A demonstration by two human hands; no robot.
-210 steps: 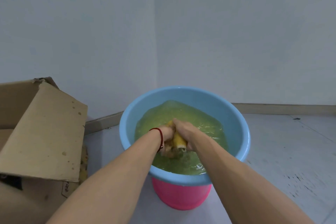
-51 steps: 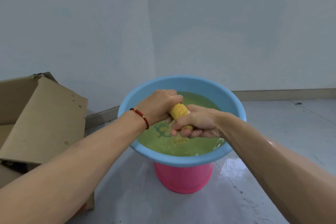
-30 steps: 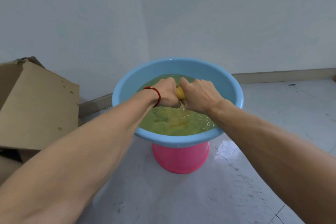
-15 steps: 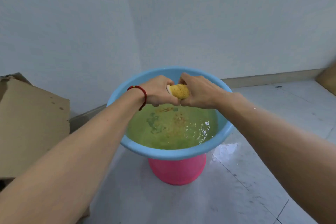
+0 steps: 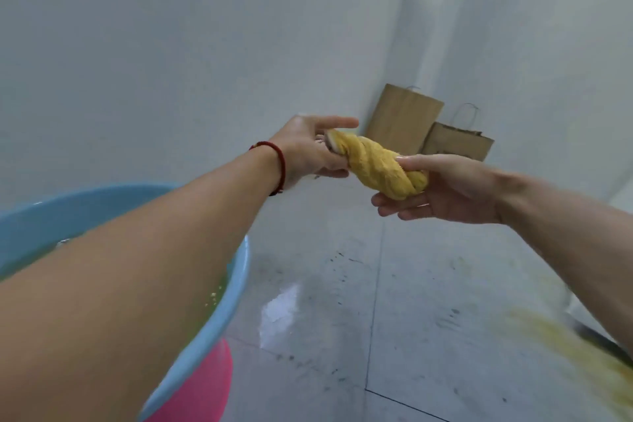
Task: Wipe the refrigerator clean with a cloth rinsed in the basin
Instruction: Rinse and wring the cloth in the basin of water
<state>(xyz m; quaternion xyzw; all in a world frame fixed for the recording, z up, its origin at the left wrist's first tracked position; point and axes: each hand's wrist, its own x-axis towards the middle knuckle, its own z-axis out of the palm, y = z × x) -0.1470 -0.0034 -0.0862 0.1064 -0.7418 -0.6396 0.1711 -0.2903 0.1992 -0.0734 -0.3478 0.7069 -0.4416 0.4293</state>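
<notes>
A yellow cloth [image 5: 380, 168], twisted into a tight roll, is held in the air between both hands, to the right of the basin and above the floor. My left hand [image 5: 308, 154], with a red string at the wrist, grips the roll's left end, its index finger pointing straight out. My right hand [image 5: 445, 193] pinches the right end, thumb on top and fingers underneath. The blue basin [image 5: 236, 284] with greenish water is at the lower left, partly hidden behind my left forearm. No refrigerator is clearly in view.
The basin stands on a pink base [image 5: 205, 387]. Two brown paper bags [image 5: 404, 120] [image 5: 455, 144] lean in the far corner. The grey floor has a wet patch [image 5: 284, 308] beside the basin and a yellow smear [image 5: 565, 346] at the lower right.
Both hands have lifted the wrung cloth off the basin and carried it to the right. The view has swung right, so the basin now sits at the lower left and the paper bags show.
</notes>
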